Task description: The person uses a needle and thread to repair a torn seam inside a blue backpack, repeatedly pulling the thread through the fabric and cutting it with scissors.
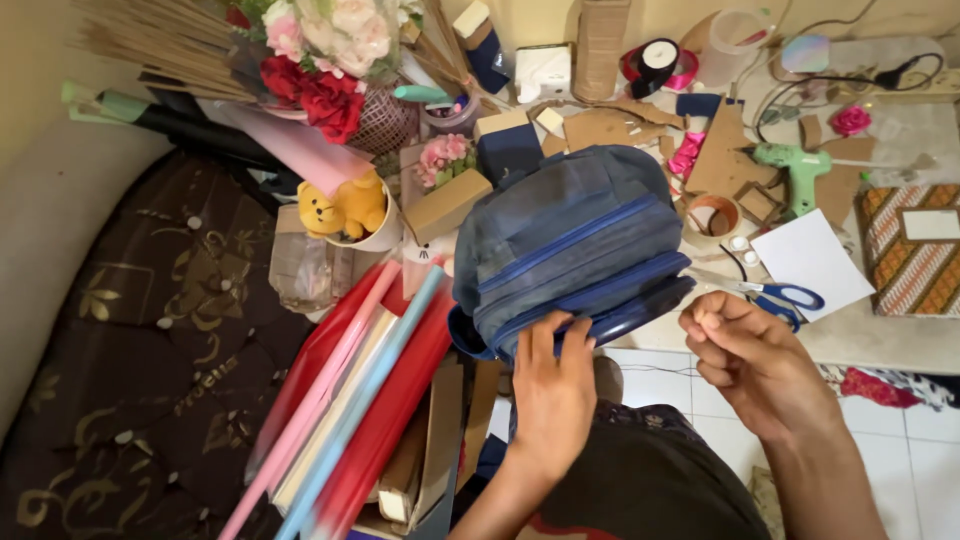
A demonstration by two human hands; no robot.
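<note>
Blue backpack [575,245] sits under my flat left hand [552,395]; my right hand [745,355], curled and holding nothing, hovers at three o'clock.

wall [30,60]: we see plain beige at left and top | floor [900,450]: white tiles, lower right | low table [880,340]: pale top, edge visible at right | bedding [130,350]: dark brown with gold floral print, probably a mattress, edges out of view | light: soft, even, no hard shadows
</note>
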